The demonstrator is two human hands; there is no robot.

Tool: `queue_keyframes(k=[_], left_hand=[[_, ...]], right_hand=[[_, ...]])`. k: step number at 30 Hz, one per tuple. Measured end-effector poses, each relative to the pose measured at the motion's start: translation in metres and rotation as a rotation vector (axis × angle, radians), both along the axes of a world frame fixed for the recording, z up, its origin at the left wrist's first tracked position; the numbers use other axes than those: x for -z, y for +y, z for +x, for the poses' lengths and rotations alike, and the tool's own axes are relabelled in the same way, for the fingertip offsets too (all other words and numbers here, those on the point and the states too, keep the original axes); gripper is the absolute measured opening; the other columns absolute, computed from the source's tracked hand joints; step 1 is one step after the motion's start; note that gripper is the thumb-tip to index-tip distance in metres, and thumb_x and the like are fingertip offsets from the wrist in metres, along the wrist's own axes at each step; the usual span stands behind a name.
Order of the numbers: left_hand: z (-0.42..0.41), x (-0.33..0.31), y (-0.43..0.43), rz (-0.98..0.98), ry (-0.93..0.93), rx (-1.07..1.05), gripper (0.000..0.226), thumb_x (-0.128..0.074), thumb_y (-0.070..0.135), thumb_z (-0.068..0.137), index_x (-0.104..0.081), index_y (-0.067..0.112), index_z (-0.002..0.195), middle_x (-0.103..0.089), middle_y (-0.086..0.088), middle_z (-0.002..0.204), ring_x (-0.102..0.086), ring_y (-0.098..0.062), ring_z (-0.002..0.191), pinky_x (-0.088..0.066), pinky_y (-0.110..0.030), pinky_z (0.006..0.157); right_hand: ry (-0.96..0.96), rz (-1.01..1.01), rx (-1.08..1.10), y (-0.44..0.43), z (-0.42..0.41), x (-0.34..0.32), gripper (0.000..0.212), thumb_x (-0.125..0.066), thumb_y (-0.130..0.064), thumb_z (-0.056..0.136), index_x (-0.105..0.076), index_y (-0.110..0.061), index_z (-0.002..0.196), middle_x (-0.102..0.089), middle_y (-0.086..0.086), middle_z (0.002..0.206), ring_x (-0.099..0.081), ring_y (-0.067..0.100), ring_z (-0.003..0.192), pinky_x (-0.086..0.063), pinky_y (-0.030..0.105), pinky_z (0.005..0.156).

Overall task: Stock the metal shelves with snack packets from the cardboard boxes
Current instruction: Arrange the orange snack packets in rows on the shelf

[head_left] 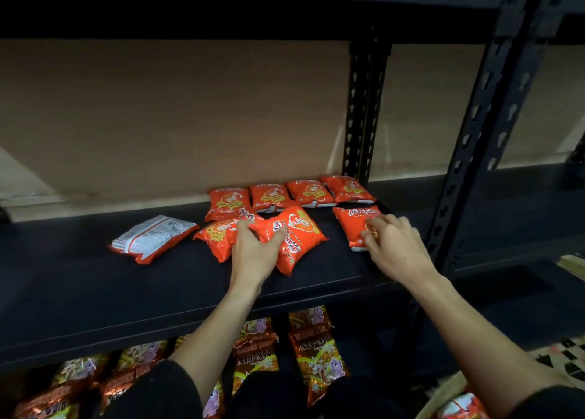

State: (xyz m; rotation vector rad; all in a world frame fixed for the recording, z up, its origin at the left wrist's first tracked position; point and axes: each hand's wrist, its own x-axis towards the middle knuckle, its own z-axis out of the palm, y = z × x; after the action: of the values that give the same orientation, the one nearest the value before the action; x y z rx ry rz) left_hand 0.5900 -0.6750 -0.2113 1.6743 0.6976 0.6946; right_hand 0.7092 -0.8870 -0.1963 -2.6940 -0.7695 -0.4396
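A person's left hand (253, 251) grips a puffy orange snack packet (297, 235) on the black metal shelf (95, 285). At its 3 o'clock, the right hand (392, 244) pinches a second orange packet (354, 225) with bent fingers. A row of four packets (308, 192) lines the back at 12 o'clock. An overturned packet (155, 238), silver-white side up, lies at 9 o'clock.
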Motion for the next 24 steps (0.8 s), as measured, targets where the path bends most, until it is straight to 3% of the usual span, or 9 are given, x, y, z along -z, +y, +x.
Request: queue_keyframes(k=[5, 7, 10, 13, 18, 24], left_hand=[[0.001, -0.008, 0.004, 0.045, 0.024, 0.044, 0.063, -0.078, 0.044, 0.080, -0.036, 0.023, 0.123, -0.054, -0.001, 0.124, -0.060, -0.019, 0.107, -0.053, -0.037, 0.090], [0.002, -0.017, 0.006, 0.033, 0.002, 0.055, 0.059, -0.077, 0.038, 0.082, -0.035, 0.023, 0.121, -0.049, 0.001, 0.120, -0.059, -0.017, 0.103, -0.053, -0.033, 0.083], [0.008, -0.029, 0.013, 0.101, 0.028, 0.093, 0.063, -0.076, 0.036, 0.085, -0.041, 0.017, 0.133, -0.053, 0.003, 0.121, -0.060, -0.018, 0.105, -0.053, -0.037, 0.090], [0.014, -0.042, 0.016, 0.234, 0.092, 0.109, 0.075, -0.073, 0.047, 0.078, -0.046, 0.013, 0.139, -0.058, -0.006, 0.133, -0.062, -0.026, 0.114, -0.052, -0.047, 0.097], [0.035, -0.056, 0.012, 0.384, 0.296, 0.217, 0.066, -0.063, 0.030, 0.093, -0.036, 0.012, 0.150, -0.043, -0.008, 0.151, -0.047, -0.027, 0.134, -0.038, -0.039, 0.112], [0.062, -0.050, -0.001, 0.617, 0.527, 0.352, 0.062, -0.049, 0.026, 0.101, -0.022, 0.015, 0.156, -0.032, -0.009, 0.158, -0.032, -0.028, 0.144, -0.026, -0.034, 0.118]], right_hand=[[-0.004, 0.051, -0.007, -0.005, 0.003, 0.008, 0.042, -0.050, -0.040, 0.101, -0.059, -0.015, 0.134, -0.056, 0.008, 0.135, -0.048, 0.031, 0.120, -0.041, 0.045, 0.098], [-0.007, 0.031, -0.008, -0.006, 0.005, 0.011, 0.046, -0.048, -0.042, 0.102, -0.055, -0.015, 0.139, -0.053, 0.009, 0.140, -0.045, 0.031, 0.127, -0.038, 0.044, 0.103], [0.044, -0.005, -0.074, -0.003, 0.006, 0.020, 0.057, -0.041, -0.043, 0.104, -0.037, -0.012, 0.152, -0.034, 0.013, 0.158, -0.021, 0.031, 0.149, -0.016, 0.042, 0.122], [0.065, -0.027, -0.092, -0.005, 0.005, 0.028, 0.062, -0.032, -0.045, 0.106, -0.019, -0.015, 0.158, -0.015, 0.010, 0.166, -0.004, 0.025, 0.154, -0.001, 0.035, 0.123], [0.090, 0.011, -0.083, -0.006, 0.008, 0.026, 0.062, -0.032, -0.047, 0.105, -0.022, -0.017, 0.158, -0.020, 0.009, 0.164, -0.008, 0.024, 0.153, -0.005, 0.037, 0.124], [0.157, 0.086, -0.054, -0.007, 0.008, 0.019, 0.061, -0.036, -0.044, 0.105, -0.020, -0.020, 0.158, -0.017, 0.006, 0.165, -0.008, 0.023, 0.153, -0.003, 0.033, 0.122]])
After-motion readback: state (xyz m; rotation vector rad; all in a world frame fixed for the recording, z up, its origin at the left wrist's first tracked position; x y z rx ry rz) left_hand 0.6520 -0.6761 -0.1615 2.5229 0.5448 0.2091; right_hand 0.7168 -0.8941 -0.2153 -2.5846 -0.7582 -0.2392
